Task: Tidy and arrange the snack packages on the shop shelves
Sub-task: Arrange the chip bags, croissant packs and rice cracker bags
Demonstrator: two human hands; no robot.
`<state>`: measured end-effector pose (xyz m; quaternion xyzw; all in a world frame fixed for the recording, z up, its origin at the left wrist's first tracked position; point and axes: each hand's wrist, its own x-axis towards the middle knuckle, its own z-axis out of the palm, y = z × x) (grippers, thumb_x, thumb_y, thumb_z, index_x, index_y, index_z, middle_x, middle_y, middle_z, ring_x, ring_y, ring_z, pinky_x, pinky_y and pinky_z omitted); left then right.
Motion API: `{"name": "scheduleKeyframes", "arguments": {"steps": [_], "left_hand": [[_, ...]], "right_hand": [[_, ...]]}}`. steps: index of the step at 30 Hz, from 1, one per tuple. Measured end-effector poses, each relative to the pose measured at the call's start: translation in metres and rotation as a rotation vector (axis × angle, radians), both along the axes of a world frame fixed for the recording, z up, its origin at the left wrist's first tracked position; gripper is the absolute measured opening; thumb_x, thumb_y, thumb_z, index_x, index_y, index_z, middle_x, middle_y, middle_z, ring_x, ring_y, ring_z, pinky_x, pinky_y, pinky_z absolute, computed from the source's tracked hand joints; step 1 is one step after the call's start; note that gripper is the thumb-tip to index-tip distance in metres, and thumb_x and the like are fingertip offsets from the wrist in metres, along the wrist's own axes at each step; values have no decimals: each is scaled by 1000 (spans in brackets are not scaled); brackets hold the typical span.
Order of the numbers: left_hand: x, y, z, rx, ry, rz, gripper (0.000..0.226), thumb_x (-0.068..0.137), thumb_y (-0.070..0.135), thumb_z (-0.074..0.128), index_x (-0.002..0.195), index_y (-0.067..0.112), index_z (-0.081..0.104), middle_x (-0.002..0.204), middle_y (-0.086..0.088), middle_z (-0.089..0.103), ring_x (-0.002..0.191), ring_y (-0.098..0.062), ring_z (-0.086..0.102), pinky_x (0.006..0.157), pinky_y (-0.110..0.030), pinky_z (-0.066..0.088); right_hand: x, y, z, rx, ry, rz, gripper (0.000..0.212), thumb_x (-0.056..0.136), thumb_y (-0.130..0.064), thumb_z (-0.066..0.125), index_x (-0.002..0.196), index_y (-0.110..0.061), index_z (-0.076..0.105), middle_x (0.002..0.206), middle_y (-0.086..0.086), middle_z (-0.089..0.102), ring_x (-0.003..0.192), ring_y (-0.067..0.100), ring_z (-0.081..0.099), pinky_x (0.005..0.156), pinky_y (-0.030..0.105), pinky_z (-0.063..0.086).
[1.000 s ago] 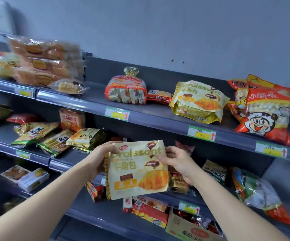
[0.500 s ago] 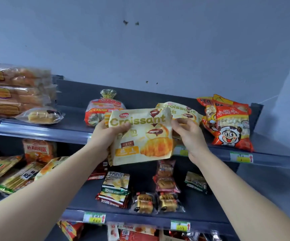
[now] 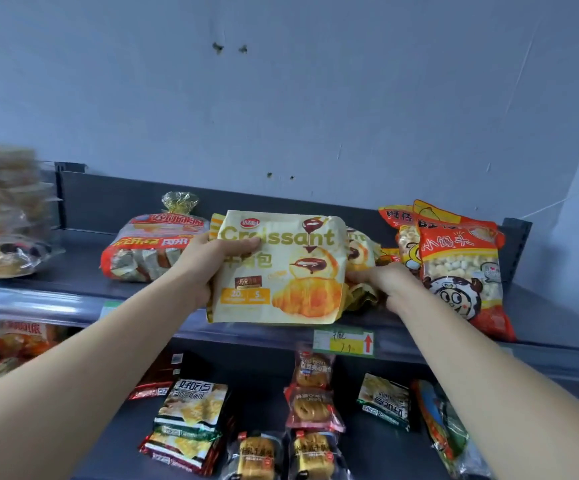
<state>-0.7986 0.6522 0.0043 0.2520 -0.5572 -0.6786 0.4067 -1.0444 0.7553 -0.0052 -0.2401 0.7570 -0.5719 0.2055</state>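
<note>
A cream and yellow Croissant bag (image 3: 277, 268) stands upright at the front of the top shelf (image 3: 73, 282). My left hand (image 3: 208, 261) grips its left edge, thumb across the front. Behind it lies a second Croissant bag (image 3: 362, 251), mostly hidden. My right hand (image 3: 385, 282) is at the front bag's lower right corner, fingers on the crumpled edge of the rear bag; which bag it holds is unclear.
A red bread loaf bag (image 3: 149, 247) lies left of the Croissant bags. Orange cartoon snack bags (image 3: 461, 268) lean at the right. Blurred bread packs (image 3: 0, 209) are stacked far left. The lower shelf holds several small packets (image 3: 194, 407). A price tag (image 3: 343, 342) hangs on the shelf edge.
Both hands lifted the Croissant bag from in front of the lower shelf up to the top shelf, in front of the other Croissant bag. My right hand dropped to the lower right corner.
</note>
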Motion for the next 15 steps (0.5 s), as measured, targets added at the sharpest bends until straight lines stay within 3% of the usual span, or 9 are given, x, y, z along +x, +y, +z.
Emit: {"name": "scheduleKeyframes", "arguments": {"steps": [3,6,10,15], "left_hand": [[-15,-5,3,-20,-35,-1,39,74,7,77,111,3,62,87,-12,75,71,-26,73,55,-37,58],[-32,-8,5,-32,-38,9,35,75,6,77,107,4,62,88,-13,75,73,-27,74,57,-39,59],[-57,-12,3,-76,-46,36,31,77,7,77,104,8,62,90,-12,75,78,-28,74,61,-42,60],[-90,-18,-13,-129,-48,80,39,78,12,77,112,10,59,97,-9,74,81,-25,73,66,-41,60]], "right_hand": [[-14,-13,-4,-97,170,-32,29,70,-10,81,92,-7,63,92,11,69,85,29,66,80,46,57],[-25,-17,-3,-171,329,-102,27,77,-17,76,97,-10,59,94,6,65,86,25,62,74,39,53],[-46,-22,-6,-173,335,-112,32,76,-18,78,100,-10,58,94,5,64,84,23,61,62,32,47],[-60,-24,-17,-92,174,-36,31,76,-14,75,101,-9,57,92,8,65,86,27,64,65,32,52]]}}
